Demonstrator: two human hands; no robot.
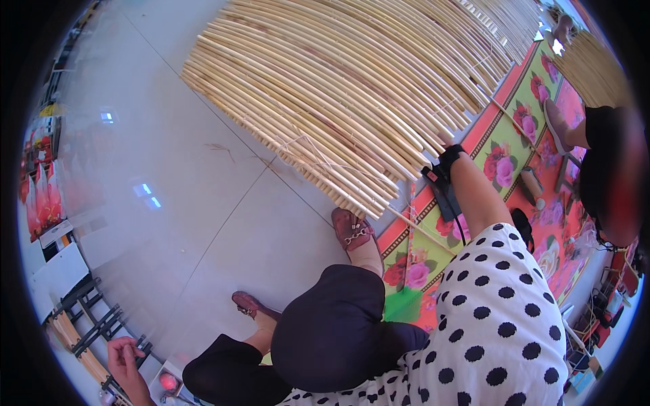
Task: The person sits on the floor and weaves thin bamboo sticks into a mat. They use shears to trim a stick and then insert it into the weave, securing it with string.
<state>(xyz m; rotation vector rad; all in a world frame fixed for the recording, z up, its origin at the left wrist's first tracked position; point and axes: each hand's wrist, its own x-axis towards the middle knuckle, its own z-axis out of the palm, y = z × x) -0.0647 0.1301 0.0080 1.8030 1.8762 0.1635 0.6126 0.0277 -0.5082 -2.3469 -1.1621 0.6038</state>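
Note:
A large mat of pale reed stalks (pixel 332 88), tied together with thin thread, spreads across the upper middle. My right hand (pixel 445 139) reaches to the stalk ends at the mat's right edge. A black wrist strap and the stalks hide most of its fingers, so its grip does not show. Loose thread (pixel 308 145) lies over the near stalks. Away from the mat, at the lower left, my left hand (pixel 124 365) is raised with its fingers curled in. Whatever it pinches, if anything, is too small to make out.
Under the mat's right side runs a flowered cloth (pixel 501 162) on the tiled floor (pixel 203 189). Another person's leg and shoe (pixel 558 128) are at the right, near a short round piece (pixel 532 184). Black metal frames (pixel 91 325) stand at the lower left.

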